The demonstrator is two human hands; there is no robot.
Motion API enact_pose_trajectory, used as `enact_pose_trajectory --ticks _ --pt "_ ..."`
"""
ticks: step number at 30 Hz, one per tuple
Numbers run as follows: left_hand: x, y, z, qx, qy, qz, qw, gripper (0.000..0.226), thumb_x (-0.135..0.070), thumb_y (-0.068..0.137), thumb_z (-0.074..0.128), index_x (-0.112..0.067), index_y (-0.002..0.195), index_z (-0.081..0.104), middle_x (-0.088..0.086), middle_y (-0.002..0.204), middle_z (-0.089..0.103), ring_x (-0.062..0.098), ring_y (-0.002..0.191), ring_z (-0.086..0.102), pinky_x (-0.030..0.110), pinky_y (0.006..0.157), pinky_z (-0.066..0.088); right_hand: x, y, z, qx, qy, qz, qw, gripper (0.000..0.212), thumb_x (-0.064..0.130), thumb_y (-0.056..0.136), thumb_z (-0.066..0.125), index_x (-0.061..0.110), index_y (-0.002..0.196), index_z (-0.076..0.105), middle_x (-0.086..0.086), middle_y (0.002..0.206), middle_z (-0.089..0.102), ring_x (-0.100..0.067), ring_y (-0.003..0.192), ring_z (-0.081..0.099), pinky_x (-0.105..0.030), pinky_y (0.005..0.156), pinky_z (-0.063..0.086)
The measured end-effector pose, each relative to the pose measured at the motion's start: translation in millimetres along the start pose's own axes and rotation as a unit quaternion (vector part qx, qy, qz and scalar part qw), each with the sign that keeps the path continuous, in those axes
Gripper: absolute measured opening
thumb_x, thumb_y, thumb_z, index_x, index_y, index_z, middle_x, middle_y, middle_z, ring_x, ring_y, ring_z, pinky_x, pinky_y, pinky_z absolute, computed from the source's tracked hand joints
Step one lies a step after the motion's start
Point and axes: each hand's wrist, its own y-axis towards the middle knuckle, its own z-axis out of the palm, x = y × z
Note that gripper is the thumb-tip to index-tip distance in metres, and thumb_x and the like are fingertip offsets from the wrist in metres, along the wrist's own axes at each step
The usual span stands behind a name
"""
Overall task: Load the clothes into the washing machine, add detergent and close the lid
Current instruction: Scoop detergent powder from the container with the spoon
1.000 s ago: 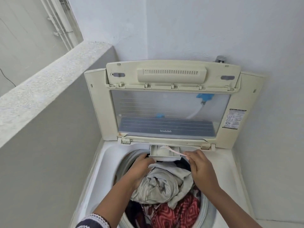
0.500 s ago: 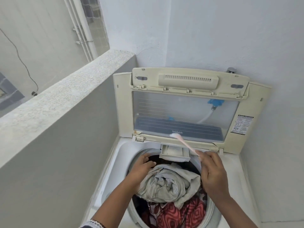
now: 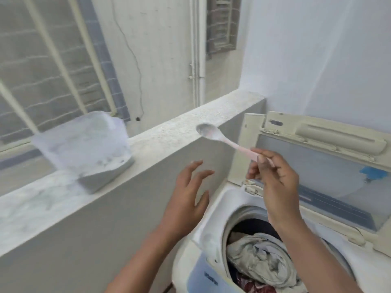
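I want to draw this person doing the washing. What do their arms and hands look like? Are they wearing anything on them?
Both forearms are bare right down to the bottom edge of the picture: no sleeves show. The left hand and the right hand wear no gloves, and I can see no rings, bracelets or watch. The picture is a bit blurry, so tiny details could be missed.

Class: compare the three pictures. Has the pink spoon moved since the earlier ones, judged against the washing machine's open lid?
Yes. The pink spoon, pinched by the right hand, has left the drawer below the open lid and swung up and left, toward the ledge.
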Motion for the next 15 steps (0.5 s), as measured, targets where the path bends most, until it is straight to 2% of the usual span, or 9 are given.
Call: enact_pose_trajectory --ticks 4,6,8,10,11,13,15 --pt "16 -20 -69 -0.093 0.121 0.035 0.988 0.037 -0.004 0.088 0.067 -0.015 0.123 0.064 0.01 0.152 0.039 0.029 0.149 0.023 0.04 0.118 0.026 37 5 70 0.079 0.028 -0.074 0.994 0.02 0.017 0.102 0.053 0.022 0.11 0.071 0.003 0.084 0.066 -0.014 0.076 0.062 -0.029 0.071 0.058" --pt "27 -32 -97 -0.174 0.187 0.053 0.965 0.04 -0.003 0.087 0.067 -0.015 0.124 0.062 0.014 0.152 0.039 0.033 0.15 0.021 0.043 0.121 0.022 52 7 104 0.106 0.01 -0.116 0.988 0.019 0.016 0.102 0.053 0.02 0.111 0.07 0.001 0.091 0.067 -0.015 0.077 0.064 -0.032 0.072 0.059" --pt "37 -41 -120 -0.27 0.217 0.044 0.937 0.049 -0.005 0.086 0.067 -0.017 0.131 0.053 0.016 0.152 0.032 0.035 0.15 0.018 0.044 0.122 0.018 62 11 137 0.122 -0.036 -0.159 0.979 0.019 0.015 0.102 0.054 0.014 0.111 0.07 -0.003 0.095 0.065 -0.017 0.077 0.064 -0.036 0.07 0.06" --pt "47 -47 -137 -0.35 0.206 -0.007 0.914 0.061 -0.013 0.085 0.07 -0.016 0.138 0.041 0.017 0.153 0.024 0.035 0.15 0.014 0.04 0.123 0.013 71 15 165 0.144 -0.107 -0.205 0.962 0.019 0.013 0.101 0.055 0.01 0.11 0.071 -0.004 0.094 0.062 -0.019 0.078 0.063 -0.039 0.069 0.058" --pt "53 -49 -145 -0.372 0.181 -0.043 0.909 0.068 -0.02 0.085 0.071 -0.016 0.142 0.034 0.019 0.153 0.021 0.033 0.15 0.013 0.034 0.123 0.011 74 16 178 0.158 -0.147 -0.227 0.95 0.019 0.012 0.1 0.055 0.01 0.109 0.071 -0.004 0.093 0.061 -0.02 0.078 0.061 -0.038 0.07 0.056" --pt "68 -54 -158 -0.385 0.117 -0.119 0.908 0.089 -0.034 0.083 0.075 -0.013 0.15 0.02 0.015 0.156 0.016 0.021 0.149 0.009 0.018 0.12 0.007 80 15 199 0.188 -0.226 -0.258 0.92 0.019 0.011 0.1 0.054 0.009 0.108 0.071 -0.006 0.092 0.059 -0.022 0.078 0.059 -0.032 0.068 0.049" --pt "87 -59 -168 -0.356 0.047 -0.188 0.914 0.115 -0.046 0.075 0.082 -0.018 0.156 0.005 -0.002 0.16 0.007 0.004 0.147 0.002 0.011 0.116 0.005 82 11 212 0.207 -0.283 -0.265 0.898 0.02 0.01 0.099 0.052 0.008 0.107 0.07 -0.009 0.092 0.055 -0.026 0.079 0.056 -0.036 0.065 0.047"
